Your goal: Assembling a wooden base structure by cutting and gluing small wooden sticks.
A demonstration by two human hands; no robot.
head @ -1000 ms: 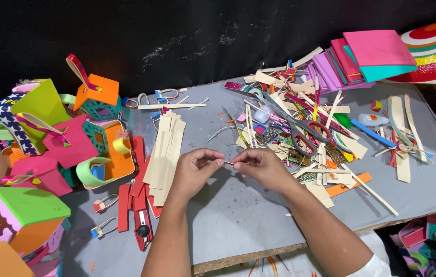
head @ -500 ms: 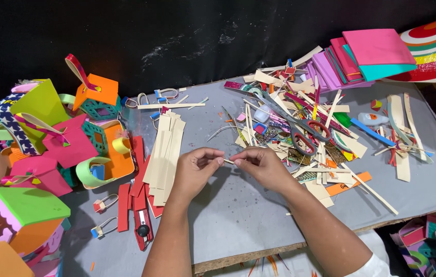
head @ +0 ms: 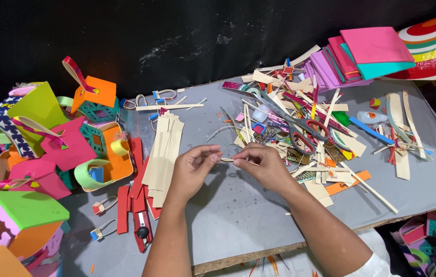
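Both of my hands meet over the middle of the grey board (head: 238, 215). My left hand (head: 193, 169) and my right hand (head: 264, 163) pinch the two ends of a thin tan paper strip (head: 226, 160) between fingertips, a little above the board. Just left of my left hand lies a stack of long tan strips (head: 162, 154). Right of my right hand spreads a heap of cut strips and coloured scraps with red-handled scissors (head: 300, 129) on top.
Coloured foam-sheet houses and loops (head: 48, 154) crowd the left side. Red strips and a red utility knife (head: 141, 225) lie near the front left. Stacked pink, purple and teal sheets (head: 361, 56) sit at the back right, with a small glue bottle (head: 377, 118) nearby.
My hands have stayed in place over the board; the fingers have shifted slightly on the small strip. Nothing else has moved.
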